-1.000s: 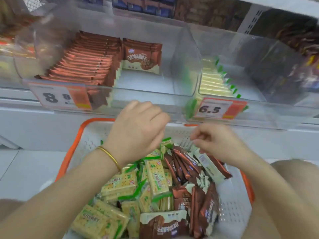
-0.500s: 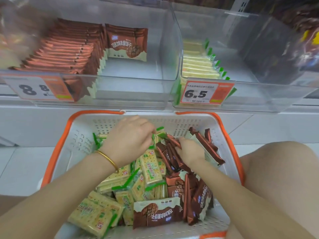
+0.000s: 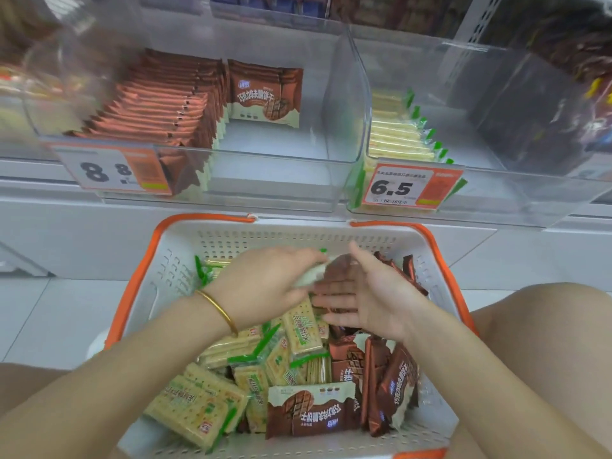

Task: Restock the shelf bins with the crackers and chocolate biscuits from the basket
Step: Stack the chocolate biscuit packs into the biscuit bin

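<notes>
Brown chocolate biscuit packs (image 3: 341,270), centre frame, upper part of the white basket (image 3: 298,240): bundle sandwiched between both hands. Left hand (image 3: 265,283) curls round its pale end; right hand (image 3: 371,301) flat, fingers straight, pressed against it. Cracker packs (image 3: 195,402): basket, lower left.

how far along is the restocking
Partly done: the left bin holds rows of chocolate biscuits, the right bin one row of crackers, both with room. In hand: left hand grips and right hand presses a stack of brown packs in the basket. Left: a heap of crackers and biscuits.
</notes>
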`<state>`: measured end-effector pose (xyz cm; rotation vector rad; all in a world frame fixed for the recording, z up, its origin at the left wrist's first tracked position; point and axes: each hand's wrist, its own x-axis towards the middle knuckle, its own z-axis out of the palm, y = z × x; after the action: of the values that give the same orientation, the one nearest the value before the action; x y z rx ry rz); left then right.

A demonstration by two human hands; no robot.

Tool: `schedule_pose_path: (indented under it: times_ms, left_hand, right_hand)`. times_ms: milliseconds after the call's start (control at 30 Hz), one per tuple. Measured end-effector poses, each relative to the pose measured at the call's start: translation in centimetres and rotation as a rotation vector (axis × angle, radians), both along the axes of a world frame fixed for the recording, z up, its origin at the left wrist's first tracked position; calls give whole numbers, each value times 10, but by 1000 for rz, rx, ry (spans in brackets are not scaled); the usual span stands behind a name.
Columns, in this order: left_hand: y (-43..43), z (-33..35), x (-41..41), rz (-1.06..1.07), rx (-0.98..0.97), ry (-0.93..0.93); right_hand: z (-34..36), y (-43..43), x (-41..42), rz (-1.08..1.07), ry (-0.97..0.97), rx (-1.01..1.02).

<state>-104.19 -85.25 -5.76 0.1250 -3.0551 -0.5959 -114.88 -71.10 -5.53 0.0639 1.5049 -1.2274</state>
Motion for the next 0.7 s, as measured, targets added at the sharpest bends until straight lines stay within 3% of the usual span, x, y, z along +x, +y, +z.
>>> schedule_pose_path:
  times_ms: [100, 200, 233, 333, 433, 567, 633, 700]
  left_hand:
    - [-22, 20, 6, 211, 424, -23]
    - [-39, 37, 8, 305, 821, -58]
    - [-44, 42, 9, 312, 915, -46]
    - [-58, 57, 12, 293, 1085, 47]
    - [-68, 71, 15, 262, 1167, 161]
    - [-80, 78, 12, 439, 1119, 451]
    - [-93, 73, 10, 582, 814, 650]
    - [-103, 64, 9, 650, 412, 689]
  right_hand:
    - [22, 2, 3, 188, 492, 55]
    - [48, -5, -3, 151, 1132, -65]
    - [60, -11, -4, 181, 1257, -106]
    - [86, -37, -10, 405, 1235, -180]
    - [104, -63, -16, 643, 1202, -126]
    - [130, -103, -35, 588, 1124, -156]
    - [136, -131, -55, 475, 1195, -107]
    - [132, -162, -78, 443, 1405, 57]
